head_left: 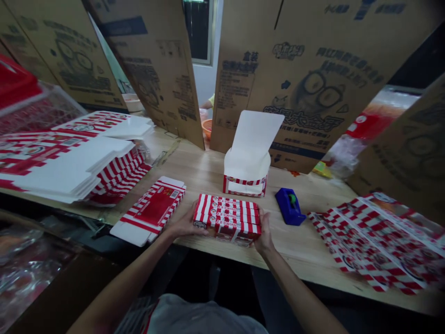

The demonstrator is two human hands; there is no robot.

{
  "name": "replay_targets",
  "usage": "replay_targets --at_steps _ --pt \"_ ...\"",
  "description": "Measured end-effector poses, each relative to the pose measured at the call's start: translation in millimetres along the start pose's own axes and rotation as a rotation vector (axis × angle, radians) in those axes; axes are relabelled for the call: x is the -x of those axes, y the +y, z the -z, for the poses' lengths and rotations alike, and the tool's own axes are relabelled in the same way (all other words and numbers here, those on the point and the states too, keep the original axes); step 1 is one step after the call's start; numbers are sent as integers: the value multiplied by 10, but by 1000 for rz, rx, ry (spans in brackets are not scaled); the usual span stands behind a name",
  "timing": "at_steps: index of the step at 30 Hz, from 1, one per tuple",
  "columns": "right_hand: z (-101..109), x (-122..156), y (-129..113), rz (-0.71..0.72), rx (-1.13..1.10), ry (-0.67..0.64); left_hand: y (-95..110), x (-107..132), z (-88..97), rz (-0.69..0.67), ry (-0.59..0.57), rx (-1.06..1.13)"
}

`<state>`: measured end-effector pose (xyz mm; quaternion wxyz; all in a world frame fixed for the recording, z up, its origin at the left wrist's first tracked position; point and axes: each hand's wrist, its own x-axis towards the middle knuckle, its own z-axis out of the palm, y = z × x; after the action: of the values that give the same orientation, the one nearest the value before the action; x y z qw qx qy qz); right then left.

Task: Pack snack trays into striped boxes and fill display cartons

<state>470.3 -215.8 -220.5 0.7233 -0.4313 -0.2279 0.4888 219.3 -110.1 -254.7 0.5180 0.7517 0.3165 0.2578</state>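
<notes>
A stack of small red-and-white striped packs (227,217) lies near the front edge of the wooden table (194,167). My left hand (184,223) presses against its left end and my right hand (264,230) against its right end, so both hands clasp the stack between them. Just behind it stands an open red-and-white carton (248,160) with its white lid flap raised. A flat folded carton blank (151,208) lies left of my left hand.
A blue tape dispenser (289,206) sits right of the stack. Flat striped blanks are piled at the left (69,157) and spread at the right (378,241). Tall brown cardboard sheets (313,69) stand along the back. An orange basket (207,126) shows between them.
</notes>
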Motion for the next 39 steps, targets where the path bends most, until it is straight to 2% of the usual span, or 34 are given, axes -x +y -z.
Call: replay_targets --at_steps 4,10,13,15,18,21,23,25,28,36,39 --pt "43 -29 -80 -41 46 -96 51 16 -12 15 -16 6" --pt "77 -37 -66 -59 202 -135 112 19 -17 -21 27 11" --pt "161 -99 -150 -58 368 -209 99 19 -17 -26 44 -1" --pt "196 -164 -311 10 566 -276 89 20 -17 -14 56 -16" --pt "92 -251 -653 171 1032 -474 83 26 -18 11 52 -39" --pt "-204 -282 -903 281 1495 -824 86 32 -16 27 29 -43" --pt "-412 -276 -939 313 1699 -1027 96 34 -15 35 37 -46" --pt "-557 -267 -892 337 1842 -1124 111 34 -17 34 54 -45" --pt "-639 -265 -795 389 1962 -1113 140 32 -23 -2 59 -33" --pt "-709 -196 -882 445 1930 -976 373 0 34 -99 101 -40" --pt "-701 -190 -839 451 1930 -921 381 -34 39 -97 89 -48"
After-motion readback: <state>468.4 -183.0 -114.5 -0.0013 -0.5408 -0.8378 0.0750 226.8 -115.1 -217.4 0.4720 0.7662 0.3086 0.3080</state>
